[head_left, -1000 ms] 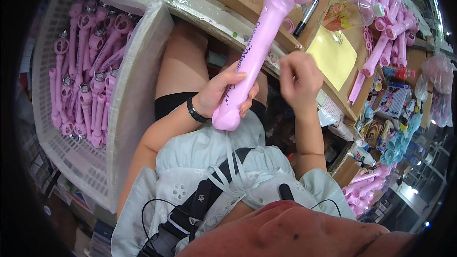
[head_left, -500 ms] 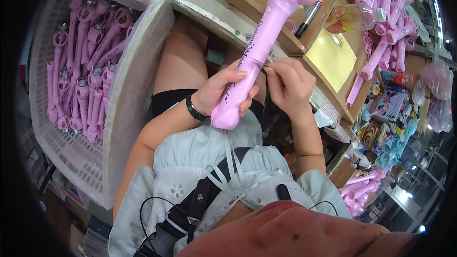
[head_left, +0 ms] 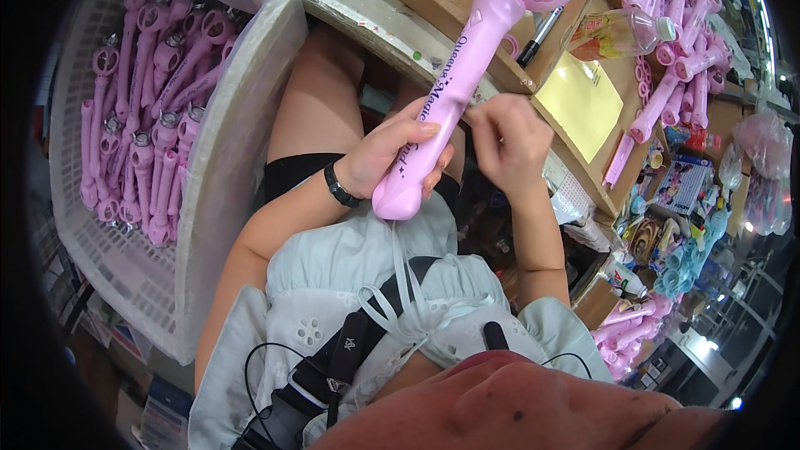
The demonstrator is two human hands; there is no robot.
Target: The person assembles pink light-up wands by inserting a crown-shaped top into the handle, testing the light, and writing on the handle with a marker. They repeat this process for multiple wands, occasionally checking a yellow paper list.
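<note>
A pink toy wand [head_left: 479, 43] with dark lettering on its shaft slants across my lap, its round head up by the workbench. My left hand [head_left: 377, 157] is wrapped round the lower shaft, thumb on top and fingertips showing at the far side. Beside the middle of the shaft is my right hand [head_left: 512, 147], fingers curled in with the knuckles up. Whether its fingertips touch the shaft or pinch something small is hidden.
At left stands a white plastic basket [head_left: 187, 304] full of similar wands [head_left: 150, 129]. The wooden bench holds a yellow paper sheet [head_left: 586, 108], a black marker [head_left: 542, 36], a clear bottle [head_left: 623, 31] and a heap of pink wands [head_left: 687, 37].
The wand has turned slightly about its length, bringing more of its lettering into view. My right hand has tilted and curled a little more at the shaft.
</note>
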